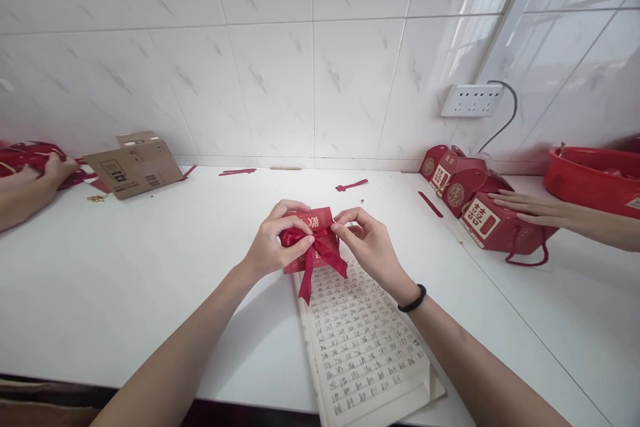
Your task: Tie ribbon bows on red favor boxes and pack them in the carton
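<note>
A small red box (pixel 320 217) with gold characters is in front of me, over the top end of an open notebook (pixel 367 340) covered in handwriting. Around the box runs a shiny red ribbon bow (pixel 325 250), its two tails hanging down over the page. My left hand (pixel 280 238) is closed, thumb and fingers pinching the bow at its left loop and knot. On the other side my right hand (pixel 369 243), with a black band at the wrist, pinches the bow's right loop by the box's edge. The fingers partly hide both loops.
Red ribbon pieces (pixel 351 185) lie by the tiled wall. A folded cardboard piece (pixel 135 167) stands left, near another person's hands (pixel 55 170). At right, another person's hand (pixel 530 205) touches a red gift box (pixel 505 227); a red basin (pixel 590 180) stands behind.
</note>
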{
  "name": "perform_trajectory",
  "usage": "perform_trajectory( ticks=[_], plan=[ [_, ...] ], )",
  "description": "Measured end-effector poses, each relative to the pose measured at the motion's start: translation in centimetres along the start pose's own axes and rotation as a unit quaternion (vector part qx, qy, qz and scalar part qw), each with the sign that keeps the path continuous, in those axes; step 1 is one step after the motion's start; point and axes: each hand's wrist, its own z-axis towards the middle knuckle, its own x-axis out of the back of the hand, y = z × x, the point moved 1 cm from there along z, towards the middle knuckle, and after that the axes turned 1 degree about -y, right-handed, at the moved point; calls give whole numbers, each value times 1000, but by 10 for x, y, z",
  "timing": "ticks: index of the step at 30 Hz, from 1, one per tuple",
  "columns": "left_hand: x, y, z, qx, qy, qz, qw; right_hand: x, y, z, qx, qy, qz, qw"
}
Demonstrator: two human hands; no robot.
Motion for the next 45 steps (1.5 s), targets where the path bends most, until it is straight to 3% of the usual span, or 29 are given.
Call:
perform_trajectory(
  ticks=[12, 16, 23, 33, 45],
  plan=[
    [-2, -2, -1, -16, 4, -2, 1000, 3, -9, 0, -78, -27, 112, 990],
    [-3, -2, -1, -20, 3, -3, 1000, 5, -9, 1, -70, -35, 139, 987],
    [-2, 0, -1, -23, 7, 4, 1000, 4, -4, 2, -115, -61, 85, 988],
    [-3, 0, -2, -26, 6, -13, 1000, 3, 0, 2, -80, -14, 70, 994],
    [-4, -1, -3, -26, 7, -6, 1000, 10, 0, 6, -123, -39, 49, 990]
  ],
)
